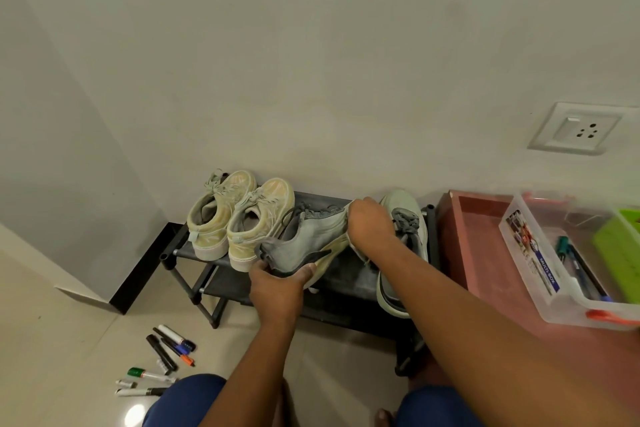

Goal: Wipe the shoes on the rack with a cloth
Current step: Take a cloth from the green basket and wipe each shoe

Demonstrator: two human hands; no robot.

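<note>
- Pale wall (311, 62) behind, beige tiled floor (69, 329) below; low black shoe rack (346, 279) sits against the wall, its left end near the room corner.
- Rack is the landmark. On its top tier, left part: pair of yellowish sneakers (239, 218), heels toward the camera, side by side and touching.
- Mid-rack: grey shoe (304, 239) lifted off the tier, tilted, heel lower left.
- Left hand (277, 288) grip: clamped on the heel end of the grey shoe, thumb and fingers curled round it from below.
- Right hand (372, 222) grip: closed on a cloth (337, 251), pressing it on the toe end of the grey shoe; only a yellowish fold shows under the hand.
- Right part of the rack: second grey-green shoe (401, 253), sole edge at the front rail, partly hidden by the right forearm.
- Bare dark tier shows between the lifted shoe and that one.
- Right of the rack, just beside its end post: pink counter (485, 253) carrying a clear plastic box (540, 267) with pens inside and a green basket (620, 253) at the frame edge.
- Wall socket (576, 128) above the counter.
- Floor, front-left of the rack: scattered markers (162, 357), apart from the rack legs.
- Open floor left of the markers.
</note>
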